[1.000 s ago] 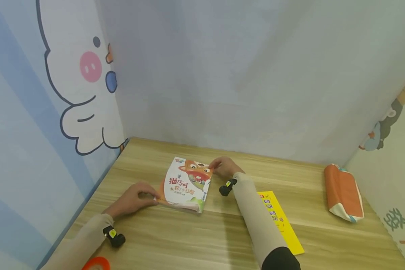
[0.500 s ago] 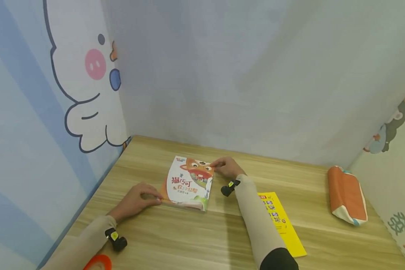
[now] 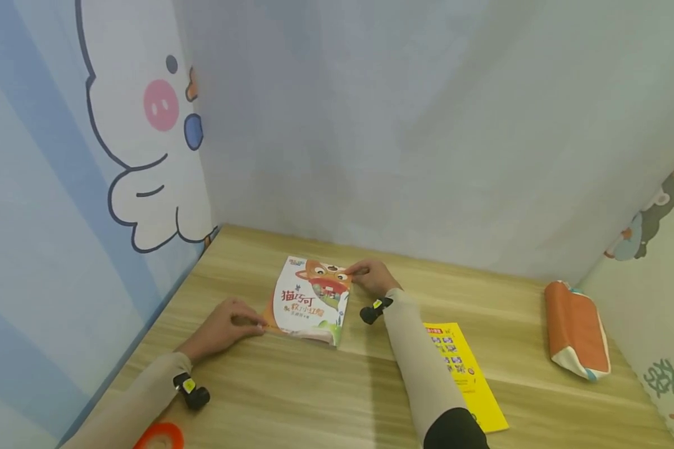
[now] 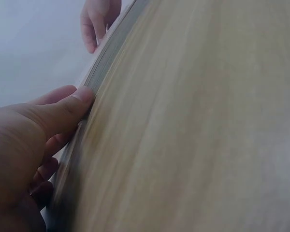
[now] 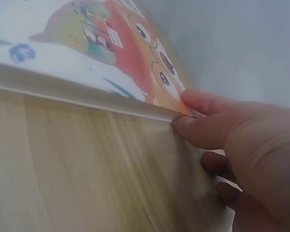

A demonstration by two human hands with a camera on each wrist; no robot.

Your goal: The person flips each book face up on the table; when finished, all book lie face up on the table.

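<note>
Head view: two hands hold one picture book at opposite corners on the wooden table.

Right hand [image 3: 373, 277] pinches the far right corner of the book [image 3: 312, 300] between thumb and forefinger; left hand [image 3: 223, 325] grips the near left corner with curled fingers. One yellow booklet [image 3: 465, 374], partly hidden by the right sleeve, one orange pencil case [image 3: 575, 328], and one orange ring [image 3: 160, 435], cut off by the frame, lie on the table [image 3: 326, 393].
</note>
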